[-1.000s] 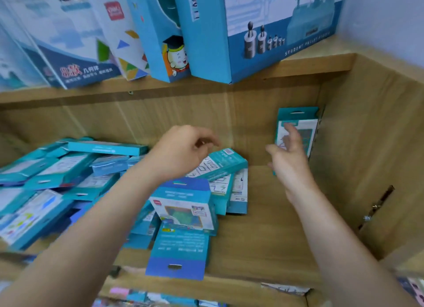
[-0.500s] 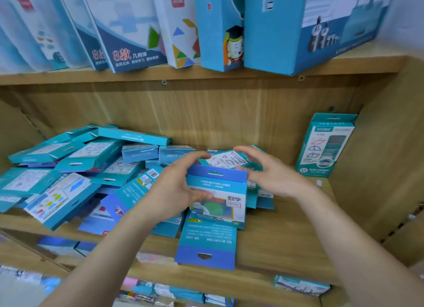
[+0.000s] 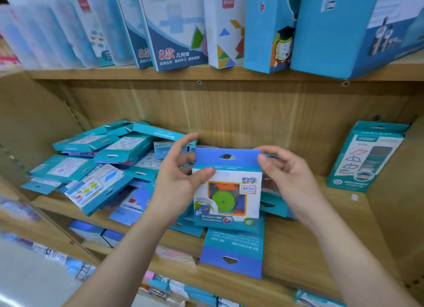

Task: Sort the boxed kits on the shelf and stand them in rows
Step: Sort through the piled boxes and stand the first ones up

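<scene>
Blue-topped kit (image 3: 227, 192) hangs upright over the wooden shelf (image 3: 309, 249); left hand (image 3: 174, 187) and right hand (image 3: 293, 178) each pinch an upper corner in a curled grip. Teal boxes (image 3: 91, 169) lie heaped behind, seemingly of mixed kinds.

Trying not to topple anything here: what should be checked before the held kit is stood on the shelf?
1. Grip: left hand and right hand both pinch the held kit: ok.
2. Held kit upright, front toward the camera: ok.
3. Bare shelf board beside the standing teal box: ok.
4. Standing teal box upright at the far right: ok.
5. Pile at left sorted: not ok, kits lie in a loose heap.
6. Flat kit at the front edge secure: cannot tell.
</scene>
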`<control>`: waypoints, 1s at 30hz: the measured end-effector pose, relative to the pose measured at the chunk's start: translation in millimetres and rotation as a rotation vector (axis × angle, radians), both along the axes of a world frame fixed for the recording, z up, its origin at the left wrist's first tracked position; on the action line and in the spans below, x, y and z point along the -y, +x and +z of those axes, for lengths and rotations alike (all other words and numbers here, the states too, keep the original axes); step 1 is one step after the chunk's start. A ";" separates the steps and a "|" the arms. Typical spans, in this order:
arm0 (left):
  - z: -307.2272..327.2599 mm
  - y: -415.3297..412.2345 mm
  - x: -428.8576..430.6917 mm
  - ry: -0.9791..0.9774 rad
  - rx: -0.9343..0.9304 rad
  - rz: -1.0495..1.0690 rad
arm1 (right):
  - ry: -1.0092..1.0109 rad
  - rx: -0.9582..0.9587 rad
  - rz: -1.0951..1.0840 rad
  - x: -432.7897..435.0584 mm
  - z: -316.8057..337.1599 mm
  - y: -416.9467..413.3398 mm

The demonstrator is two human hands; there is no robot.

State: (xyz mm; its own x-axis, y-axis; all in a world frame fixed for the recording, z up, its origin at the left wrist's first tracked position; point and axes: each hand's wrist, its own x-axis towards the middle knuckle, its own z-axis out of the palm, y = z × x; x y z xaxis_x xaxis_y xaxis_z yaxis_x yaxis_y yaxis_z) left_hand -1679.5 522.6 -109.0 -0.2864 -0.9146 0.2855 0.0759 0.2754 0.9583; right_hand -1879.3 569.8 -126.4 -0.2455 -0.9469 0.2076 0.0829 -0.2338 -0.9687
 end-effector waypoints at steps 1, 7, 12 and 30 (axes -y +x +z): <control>2.5 5.2 1.5 0.017 -0.045 0.045 | 0.004 -0.123 0.000 4.7 2.9 -6.7; 17.4 32.8 7.2 0.049 -0.122 0.246 | 0.455 -1.444 0.298 42.3 -2.1 -28.9; 19.3 22.5 5.8 -0.012 -0.092 0.286 | 0.471 -1.606 0.179 44.9 -24.6 2.1; 29.2 24.4 93.9 0.025 -0.178 0.295 | 0.094 -1.890 -0.055 40.7 -21.7 19.7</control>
